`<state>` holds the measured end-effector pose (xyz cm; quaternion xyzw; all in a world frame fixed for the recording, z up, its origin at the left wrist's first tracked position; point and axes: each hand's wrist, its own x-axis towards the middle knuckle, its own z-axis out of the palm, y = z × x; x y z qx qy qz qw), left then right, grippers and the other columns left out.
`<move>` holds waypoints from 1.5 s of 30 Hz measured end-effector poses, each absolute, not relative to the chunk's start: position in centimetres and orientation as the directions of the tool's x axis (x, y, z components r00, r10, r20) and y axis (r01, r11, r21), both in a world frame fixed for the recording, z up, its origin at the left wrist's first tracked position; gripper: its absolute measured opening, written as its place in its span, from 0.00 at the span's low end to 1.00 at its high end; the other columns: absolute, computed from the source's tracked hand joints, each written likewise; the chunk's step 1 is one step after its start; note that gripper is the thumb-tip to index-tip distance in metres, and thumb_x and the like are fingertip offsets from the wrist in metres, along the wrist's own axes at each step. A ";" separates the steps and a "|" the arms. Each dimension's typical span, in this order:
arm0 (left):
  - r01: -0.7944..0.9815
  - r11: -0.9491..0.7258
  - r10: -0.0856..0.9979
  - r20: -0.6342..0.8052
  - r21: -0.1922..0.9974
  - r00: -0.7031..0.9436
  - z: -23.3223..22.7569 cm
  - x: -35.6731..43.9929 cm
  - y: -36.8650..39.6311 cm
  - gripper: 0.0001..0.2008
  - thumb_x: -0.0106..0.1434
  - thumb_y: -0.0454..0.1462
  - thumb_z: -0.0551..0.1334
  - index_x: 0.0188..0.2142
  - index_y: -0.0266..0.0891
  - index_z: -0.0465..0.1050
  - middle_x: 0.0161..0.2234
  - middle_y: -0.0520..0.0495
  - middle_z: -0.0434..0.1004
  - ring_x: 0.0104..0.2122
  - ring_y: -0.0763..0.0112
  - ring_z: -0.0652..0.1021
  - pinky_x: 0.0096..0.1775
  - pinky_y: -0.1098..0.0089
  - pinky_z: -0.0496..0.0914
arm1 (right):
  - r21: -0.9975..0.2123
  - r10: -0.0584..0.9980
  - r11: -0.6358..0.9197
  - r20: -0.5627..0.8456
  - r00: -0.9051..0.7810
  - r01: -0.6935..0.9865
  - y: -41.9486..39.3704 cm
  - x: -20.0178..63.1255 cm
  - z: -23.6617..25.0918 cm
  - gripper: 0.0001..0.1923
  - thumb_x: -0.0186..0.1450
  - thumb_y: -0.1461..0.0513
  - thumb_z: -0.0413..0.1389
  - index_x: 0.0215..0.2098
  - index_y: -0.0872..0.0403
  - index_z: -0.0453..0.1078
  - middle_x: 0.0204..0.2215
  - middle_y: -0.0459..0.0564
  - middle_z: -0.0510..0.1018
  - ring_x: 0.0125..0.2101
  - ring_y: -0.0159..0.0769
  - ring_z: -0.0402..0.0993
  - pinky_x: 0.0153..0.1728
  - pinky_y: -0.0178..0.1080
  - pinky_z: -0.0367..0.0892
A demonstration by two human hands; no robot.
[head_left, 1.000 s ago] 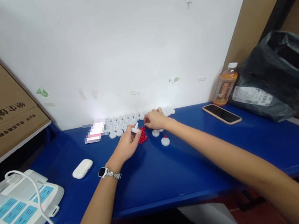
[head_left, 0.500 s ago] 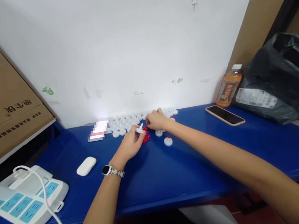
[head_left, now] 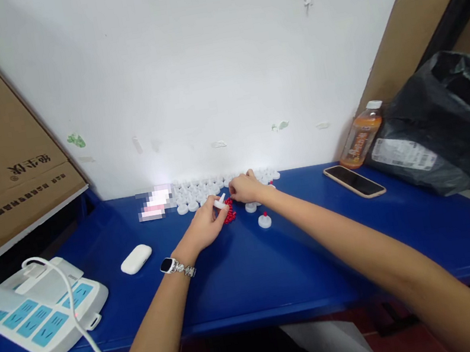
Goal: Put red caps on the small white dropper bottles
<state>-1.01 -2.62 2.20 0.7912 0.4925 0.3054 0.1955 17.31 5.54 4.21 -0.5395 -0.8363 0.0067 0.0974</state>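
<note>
Centre of the frame: a person is working bare-handed over a blue table [head_left: 253, 284]. The left hand [head_left: 204, 228] is holding a white nozzle cap [head_left: 220, 203] between thumb and fingers, its spout pointing up and to the right, no red showing on it. The right hand [head_left: 247, 188] is keeping its fingers drawn close together at the upper right edge of a heap of red pieces [head_left: 230, 216]; whether it is pinching one cannot be told, as the fingertips are hiding the spot.

Progress, as far as is showing: one red-tipped cap [head_left: 265, 221] is standing right of centre, below the right wrist, and looks finished. A red tip [head_left: 271, 182] is showing beyond that wrist, so probably a second is done. Another white cap [head_left: 250, 207] is sitting just below the right hand, its top partly covered, state unclear. Bare white caps [head_left: 192, 197] are standing in close rows along the wall, left of centre, with more white ones extending behind the right hand. Judging by these, the work is only beginning: a few are bearing red, many are waiting, and the red heap is lying between the two hands with plenty left, while the cap in the left hand is apparently lacking its red piece
</note>
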 end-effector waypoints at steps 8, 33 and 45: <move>0.633 -0.458 0.889 0.310 0.624 0.338 2.5 -0.8 -2.8 0.19 0.70 0.49 0.54 0.52 0.39 0.66 0.26 0.53 0.70 0.26 0.67 0.72 0.31 0.68 0.63 | -0.827 0.910 0.415 0.373 -0.183 0.379 2.9 18.6 4.1 0.06 0.61 0.60 0.60 0.33 0.56 0.74 0.28 0.50 0.81 0.30 0.35 0.76 0.34 0.37 0.66; 0.661 -0.552 0.832 0.294 0.509 0.470 3.6 0.1 -4.9 0.15 0.72 0.48 0.48 0.46 0.41 0.62 0.38 0.44 0.74 0.37 0.59 0.77 0.39 0.61 0.68 | -0.952 0.934 0.306 0.301 -0.194 -0.004 -1.6 18.8 4.0 0.20 0.54 0.47 0.67 0.30 0.55 0.75 0.25 0.49 0.80 0.27 0.34 0.74 0.30 0.37 0.69; 0.530 -0.624 0.779 0.404 0.575 0.479 2.7 0.7 -3.8 0.10 0.73 0.45 0.48 0.43 0.41 0.58 0.39 0.43 0.72 0.39 0.61 0.75 0.44 0.59 0.69 | -0.886 0.883 0.458 0.444 -0.149 0.071 -2.5 17.4 3.6 0.21 0.63 0.45 0.58 0.30 0.53 0.75 0.29 0.48 0.79 0.32 0.35 0.74 0.37 0.37 0.69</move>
